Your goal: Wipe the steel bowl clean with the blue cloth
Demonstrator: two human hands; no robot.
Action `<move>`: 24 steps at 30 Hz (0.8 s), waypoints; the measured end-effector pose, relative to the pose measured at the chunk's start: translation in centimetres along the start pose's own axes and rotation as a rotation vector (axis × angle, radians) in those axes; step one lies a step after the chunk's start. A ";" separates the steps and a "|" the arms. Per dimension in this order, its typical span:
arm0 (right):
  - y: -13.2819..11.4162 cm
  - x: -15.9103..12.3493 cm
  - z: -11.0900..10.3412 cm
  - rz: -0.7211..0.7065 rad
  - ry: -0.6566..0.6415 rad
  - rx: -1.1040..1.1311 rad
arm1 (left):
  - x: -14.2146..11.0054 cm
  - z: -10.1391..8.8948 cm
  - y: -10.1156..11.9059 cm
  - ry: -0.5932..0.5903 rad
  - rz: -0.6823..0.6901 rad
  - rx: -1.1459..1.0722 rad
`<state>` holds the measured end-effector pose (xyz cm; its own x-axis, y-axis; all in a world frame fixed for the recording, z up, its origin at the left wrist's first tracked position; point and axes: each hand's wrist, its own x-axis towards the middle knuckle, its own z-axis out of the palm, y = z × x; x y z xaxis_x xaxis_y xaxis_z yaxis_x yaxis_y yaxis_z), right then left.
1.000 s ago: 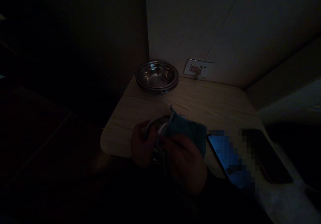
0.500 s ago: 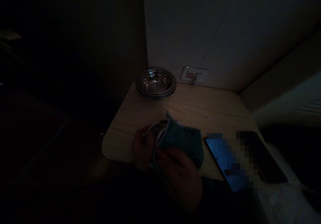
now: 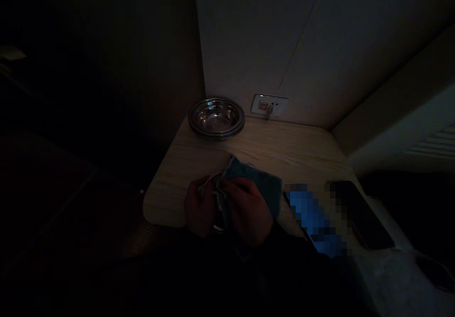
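My left hand (image 3: 200,209) is closed on the near-left rim of a shiny metal bowl (image 3: 219,220), most of which is hidden by my hands and the cloth. My right hand (image 3: 249,212) is closed around a bunched part of a teal cloth (image 3: 269,184) and presses it against the bowl's rim. The rest of the cloth hangs to the right, one corner pointing away from me. Behind my hands, a stack of steel bowls (image 3: 216,122) stands at the back left of the wooden table (image 3: 284,141).
A lit phone (image 3: 313,217), partly pixelated, lies right of my hands, with a dark phone-like slab (image 3: 366,217) beyond it. A wall socket (image 3: 269,106) with a red switch and a plug sits just above the table's back edge. The room is very dark.
My right hand has moved up and away from me along the bowl with the cloth, which now covers less of it. My left hand keeps its grip. The view has shifted slightly.
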<state>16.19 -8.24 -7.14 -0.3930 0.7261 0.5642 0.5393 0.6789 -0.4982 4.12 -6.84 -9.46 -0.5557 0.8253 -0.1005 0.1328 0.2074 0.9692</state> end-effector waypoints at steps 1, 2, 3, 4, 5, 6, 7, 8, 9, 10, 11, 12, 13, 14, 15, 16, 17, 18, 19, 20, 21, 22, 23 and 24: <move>-0.1 -0.2 0.0 0.023 0.008 -0.007 | 0.0 0.0 0.1 0.006 -0.004 -0.002; -0.3 -0.5 0.0 0.030 0.011 -0.011 | 0.0 0.0 0.1 0.006 0.007 -0.004; -0.5 -0.9 0.0 0.013 0.006 -0.006 | 0.0 0.0 0.0 0.007 0.028 -0.005; -0.5 -1.2 -0.1 -0.013 0.002 0.005 | -0.1 0.0 0.0 0.010 0.051 -0.004; -0.4 -1.3 -0.1 -0.043 0.005 0.020 | -0.1 0.0 -0.1 0.016 0.067 -0.001; 0.0 -1.3 -0.2 -0.058 0.010 0.034 | -0.1 0.1 -0.1 0.021 0.076 0.001; 0.5 -1.1 -0.4 -0.050 0.017 0.049 | -0.2 0.1 -0.1 0.022 0.069 0.005; 1.2 -0.7 -0.6 -0.009 0.026 0.065 | -0.2 0.1 -0.1 0.025 0.051 0.013; 2.1 -0.3 -0.8 0.065 0.045 0.079 | -0.2 0.1 -0.1 0.024 0.029 0.021; 2.9 0.1 -1.1 0.147 0.066 0.089 | -0.2 0.1 0.0 0.020 0.009 0.028; 3.7 0.3 -1.5 0.232 0.093 0.100 | -0.1 0.1 0.0 0.022 -0.005 0.039; 4.4 0.3 -1.9 0.321 0.128 0.110 | -0.1 0.1 0.1 0.027 -0.008 0.054; 4.9 0.1 -2.4 0.407 0.177 0.119 | 0.0 0.1 0.2 0.032 0.000 0.068; 5.2 -0.3 -2.9 0.486 0.234 0.123 | 0.0 0.1 0.2 0.035 0.014 0.077; 5.4 -0.8 -3.4 0.551 0.293 0.126 | 0.1 0.1 0.3 0.034 0.028 0.082; 5.5 -1.4 -3.9 0.609 0.349 0.130 | 0.1 0.1 0.3 0.031 0.040 0.085; 5.4 -2.1 -4.3 0.649 0.394 0.129 | 0.1 0.1 0.4 0.021 0.049 0.088; 5.3 -2.7 -4.6 0.667 0.427 0.123 | 0.1 0.1 0.5 0.014 0.050 0.088; 5.2 -3.2 -4.9 0.674 0.450 0.115 | 0.1 0.1 0.6 0.015 0.047 0.092; 5.0 -3.7 -5.0 0.676 0.459 0.110 | 0.0 0.1 0.7 0.021 0.043 0.097; 4.8 -4.1 -5.0 0.675 0.462 0.105 | 0.0 0.1 0.8 0.027 0.041 0.103; 4.6 -4.5 -5.0 0.671 0.456 0.098 | 0.0 0.1 0.9 0.030 0.039 0.108; 4.3 -4.9 -4.9 0.661 0.443 0.089 | 0.0 0.2 1.0 0.028 0.037 0.112; 4.1 -5.2 -4.8 0.643 0.421 0.077 | 0.0 0.2 1.1 0.026 0.036 0.119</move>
<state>24.05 -9.77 -8.95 0.3046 0.8884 0.3434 0.5064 0.1543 -0.8484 4.41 -6.53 -8.38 -0.5697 0.8197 -0.0586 0.2487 0.2400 0.9384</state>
